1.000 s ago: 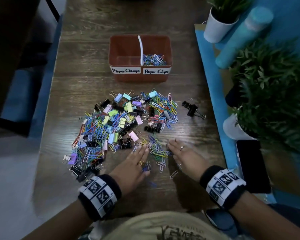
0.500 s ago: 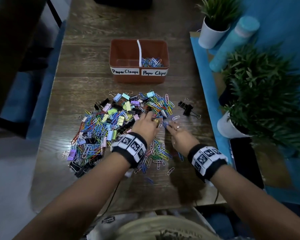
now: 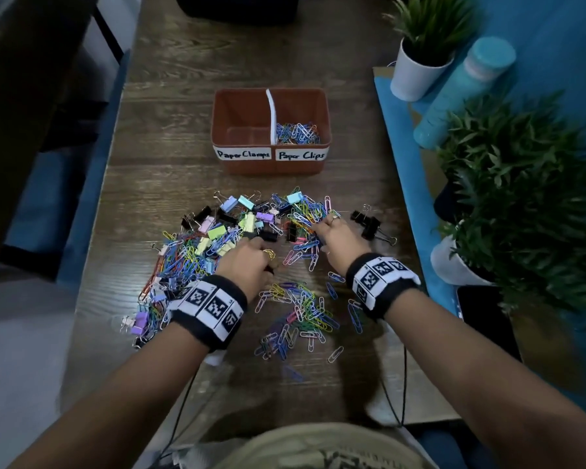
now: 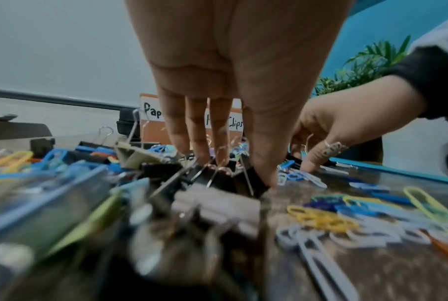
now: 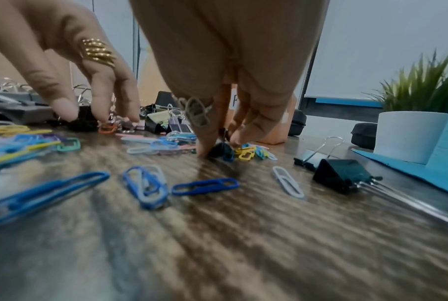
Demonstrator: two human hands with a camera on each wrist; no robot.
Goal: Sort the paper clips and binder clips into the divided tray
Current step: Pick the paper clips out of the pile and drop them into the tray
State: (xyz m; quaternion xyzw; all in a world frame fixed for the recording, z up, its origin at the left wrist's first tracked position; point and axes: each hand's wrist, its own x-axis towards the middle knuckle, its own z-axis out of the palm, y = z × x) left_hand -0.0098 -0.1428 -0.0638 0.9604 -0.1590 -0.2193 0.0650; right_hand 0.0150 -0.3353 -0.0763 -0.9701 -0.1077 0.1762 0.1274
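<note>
Clip-strewn table (image 3: pixel 190 106), tray (image 3: pixel 271 164), plants (image 3: pixel 416 76)

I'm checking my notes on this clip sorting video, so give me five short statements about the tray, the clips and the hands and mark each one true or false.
1. The orange divided tray has coloured paper clips in its right compartment, labelled Paper Clips. True.
2. The left compartment, labelled Paper Clamps, is full of binder clips. False: no clips show in it.
3. The left hand pinches black binder clips in the pile between thumb and fingers. True.
4. The right hand is over the tray dropping clips. False: it is down at the pile's right edge, its fingertips at a small dark clip on the wooden table.
5. Two large black binder clips lie apart from the pile, to its right. True.
</note>
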